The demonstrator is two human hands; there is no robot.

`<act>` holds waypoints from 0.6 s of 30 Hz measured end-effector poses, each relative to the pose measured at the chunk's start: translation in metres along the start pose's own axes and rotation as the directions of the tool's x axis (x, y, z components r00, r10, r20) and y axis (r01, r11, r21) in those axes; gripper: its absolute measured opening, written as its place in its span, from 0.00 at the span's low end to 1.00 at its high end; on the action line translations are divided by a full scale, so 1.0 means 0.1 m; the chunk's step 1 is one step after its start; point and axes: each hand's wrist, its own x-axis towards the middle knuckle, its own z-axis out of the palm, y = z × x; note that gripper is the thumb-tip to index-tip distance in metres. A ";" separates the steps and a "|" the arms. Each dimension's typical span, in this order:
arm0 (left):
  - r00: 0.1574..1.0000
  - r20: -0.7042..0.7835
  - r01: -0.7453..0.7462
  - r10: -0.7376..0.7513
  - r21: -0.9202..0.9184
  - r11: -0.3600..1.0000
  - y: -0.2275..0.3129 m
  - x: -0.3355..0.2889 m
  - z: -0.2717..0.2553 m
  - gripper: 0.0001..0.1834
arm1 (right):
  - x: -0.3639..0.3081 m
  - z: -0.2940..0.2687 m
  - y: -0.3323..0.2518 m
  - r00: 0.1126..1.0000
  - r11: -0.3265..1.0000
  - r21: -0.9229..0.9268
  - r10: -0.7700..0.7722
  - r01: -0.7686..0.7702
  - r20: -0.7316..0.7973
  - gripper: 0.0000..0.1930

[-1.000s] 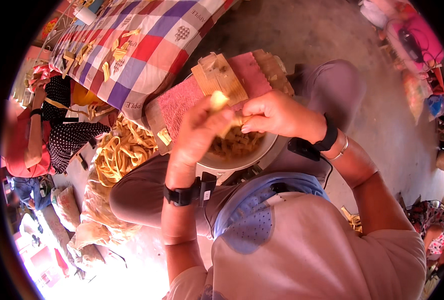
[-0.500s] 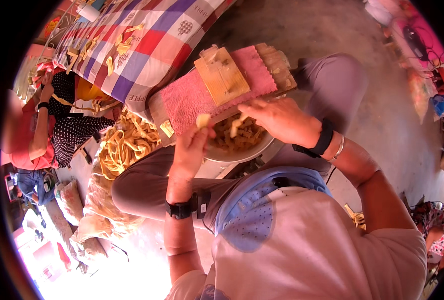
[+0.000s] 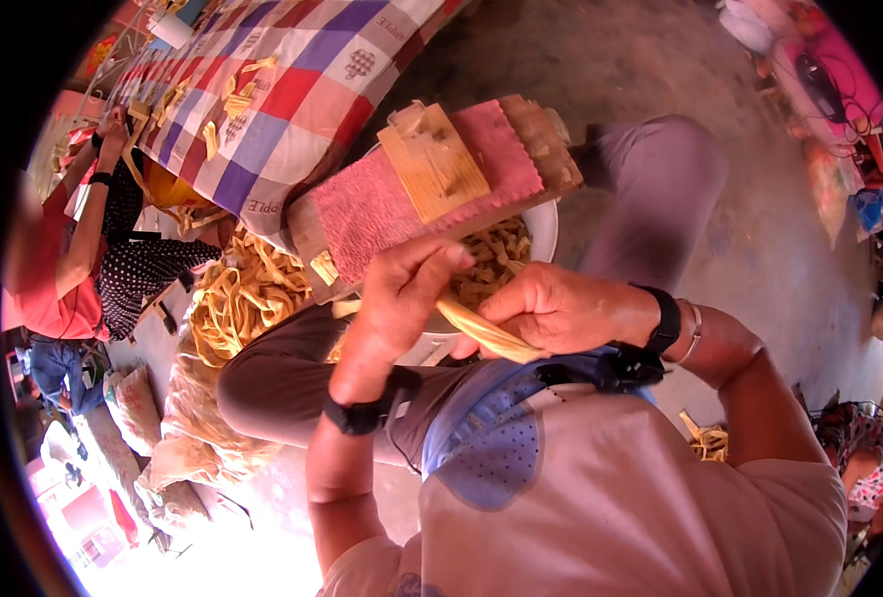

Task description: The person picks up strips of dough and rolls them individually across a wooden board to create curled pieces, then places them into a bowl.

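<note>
A long pale yellow strip, flat and ribbon-like, stretches between my two hands in front of my lap. My left hand is closed with thumb and fingers pinching its upper end. My right hand has its fingers curled round the lower part. Just beyond them a wooden board bears a pink textured cloth with a light wooden block on top. Under the board sits a pale basin with many short yellow-brown pieces in it; my hands hide part of it.
Left of my knee lies a heap of long yellow strips on plastic. A checked cloth-covered table at far left carries loose strips. Another person in red works beside it. Sacks stand at left.
Both hands have come down toward my lap, and the long strip now runs between them. Before, my left hand held up a small yellow end and my right was beside the block.
</note>
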 end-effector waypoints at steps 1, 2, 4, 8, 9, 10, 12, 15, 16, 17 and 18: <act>1.000 -0.013 -0.004 0.002 -0.125 0.992 0.00 0.01 0.12 0.19 | 0.07 0.02 -0.08 0.993 0.983 0.181 0.020 0.002 -0.120 0.11; 0.983 -0.164 -0.125 0.081 -0.284 0.951 -0.01 0.07 0.34 0.20 | 0.13 -0.01 -0.11 0.968 0.937 0.347 0.061 0.027 -0.242 0.11; 0.993 -0.073 -0.113 0.094 -0.324 0.939 0.00 0.02 0.40 0.16 | 0.19 -0.21 -0.23 0.911 0.923 0.385 0.176 -0.020 -0.374 0.11; 0.999 -0.051 -0.026 0.000 -0.513 0.858 0.14 0.13 0.57 0.10 | 0.19 -0.31 0.12 0.766 0.772 -0.609 -0.277 -0.182 -0.580 0.10; 0.999 -0.041 -0.011 -0.015 -0.570 0.822 0.06 0.16 0.58 0.10 | 0.18 -0.29 0.11 0.763 0.733 -0.646 -0.290 -0.210 -0.578 0.10; 0.999 0.019 0.041 -0.038 -0.675 0.737 -0.03 0.18 0.53 0.07 | 0.18 -0.27 0.11 0.756 0.691 -0.681 -0.306 -0.242 -0.579 0.10; 0.991 0.053 0.128 -0.121 -0.603 0.787 -0.14 0.18 0.46 0.06 | 0.16 -0.26 0.18 0.748 0.711 -0.676 -0.341 -0.191 -0.570 0.11; 0.992 -0.123 0.001 -0.002 -0.007 1.000 -0.24 0.20 0.39 0.04 | 0.10 -0.27 0.34 0.792 0.745 -0.650 -0.301 -0.152 -0.531 0.10; 0.953 -0.210 -0.113 0.216 0.417 0.902 -0.24 0.19 0.41 0.05 | 0.08 -0.27 0.40 0.813 0.757 -0.637 -0.274 -0.147 -0.513 0.10; 0.877 -0.191 -0.146 0.441 0.768 0.623 -0.22 0.19 0.44 0.05 | 0.08 -0.24 0.45 0.814 0.855 -0.489 -0.157 -0.171 -0.559 0.10; 0.827 -0.181 -0.161 0.532 0.831 0.532 -0.18 0.17 0.46 0.12 | 0.10 -0.20 0.50 0.812 0.925 -0.327 -0.033 -0.196 -0.582 0.10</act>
